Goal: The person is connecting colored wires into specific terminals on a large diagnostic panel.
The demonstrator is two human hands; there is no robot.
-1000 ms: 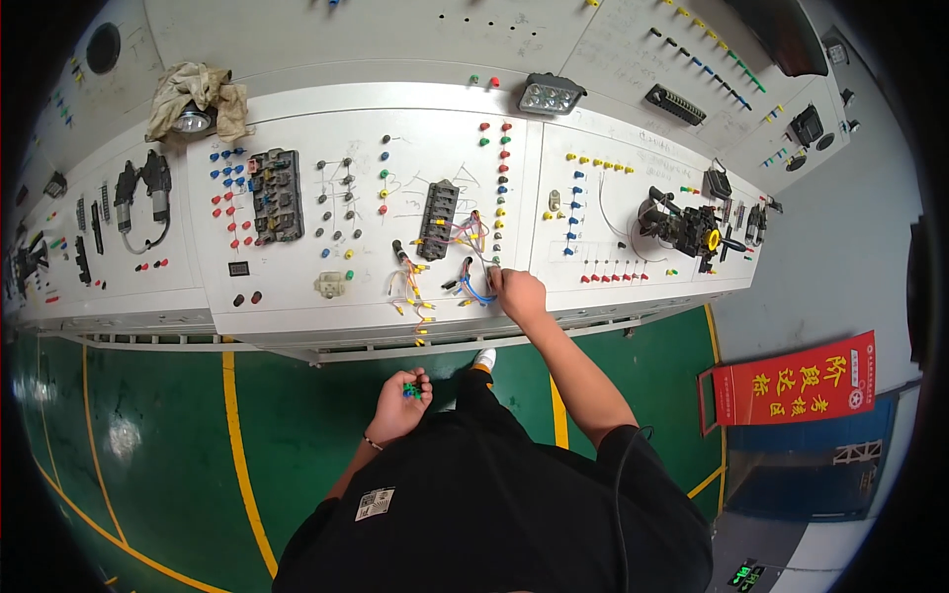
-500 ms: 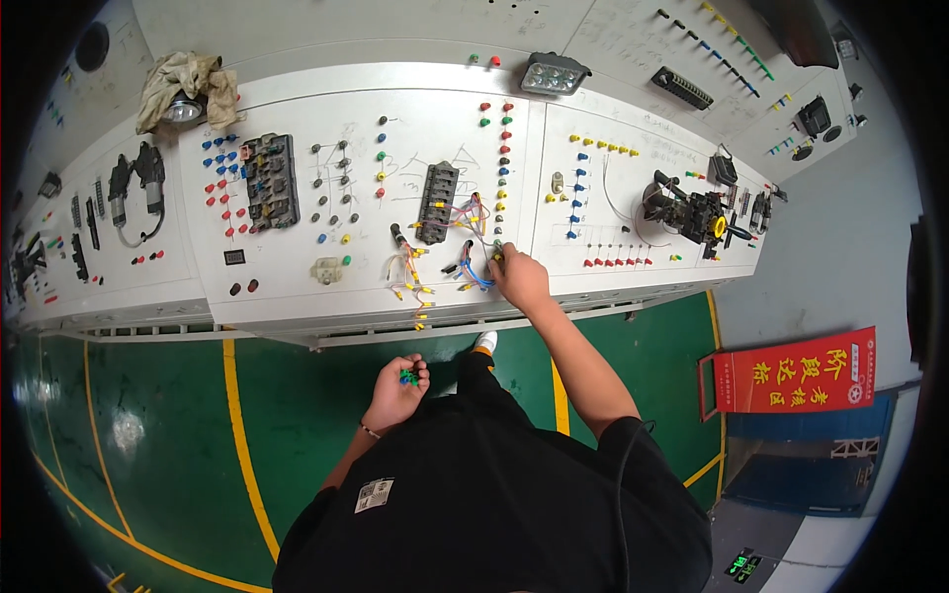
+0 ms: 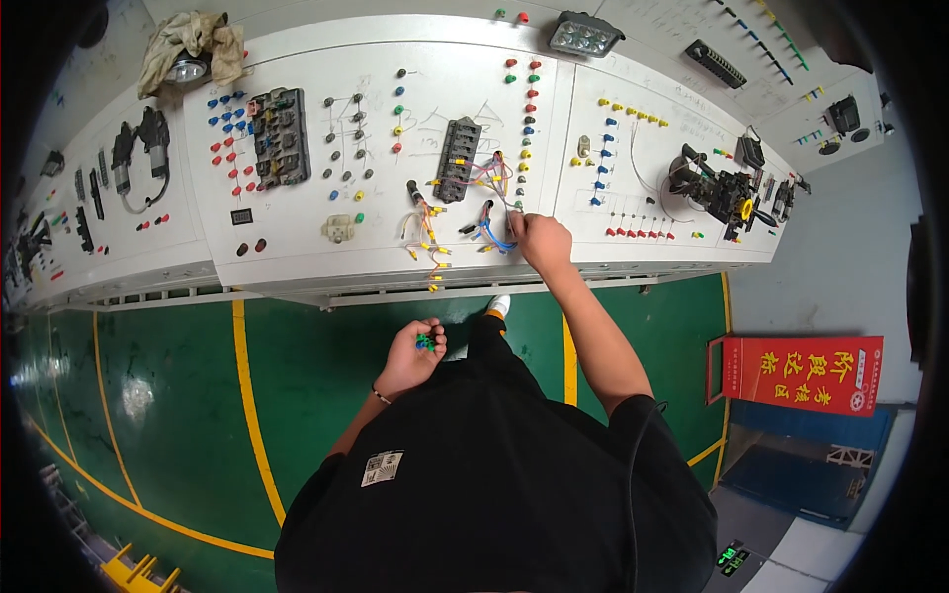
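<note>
My right hand (image 3: 537, 238) is closed at the bottom of a vertical column of colored terminals (image 3: 530, 110), its fingertips hiding what they pinch. Just left of them hang a loop of blue wire (image 3: 487, 235) and purple and yellow-tipped wires (image 3: 494, 173) running from a dark fuse block (image 3: 458, 158). A branching bundle with yellow connectors (image 3: 428, 237) droops over the white panel (image 3: 386, 222). Below the panel, my left hand (image 3: 413, 351) has curled fingers round several small green and blue pieces (image 3: 426, 342), held away from the board.
Along the bench sit a relay board (image 3: 279, 138), a black switch assembly (image 3: 717, 193), a cloth-draped lamp (image 3: 190, 54) and an LED lamp (image 3: 583, 36). A red sign stand (image 3: 801, 376) stands right on the green floor (image 3: 178, 395), near a blue door (image 3: 796, 465). My foot (image 3: 499, 306) is below.
The panel has shifted up and slightly right in the view, both hands along with it. My right hand stays at the bottom of the terminal column; my left keeps holding the small pieces.
</note>
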